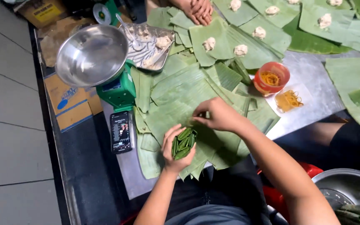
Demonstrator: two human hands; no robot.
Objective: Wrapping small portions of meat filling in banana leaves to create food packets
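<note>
Both hands busy: L [176,150] cups leaf bundle [183,143], R [219,116] pinches banana leaf [176,98].

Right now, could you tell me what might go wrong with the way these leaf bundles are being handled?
The left hand grips several small folded leaf bundles at once, so one could slip out or unfold. The phone lies right beside the banana leaves, where moisture or scraps might reach it. The right hand works close to the open orange cup and could knock it.

The left hand [176,150] is hiding part of the leaf bundle [183,143] — the bottom edge is cutting off both arms and the bowl [346,183].
</note>
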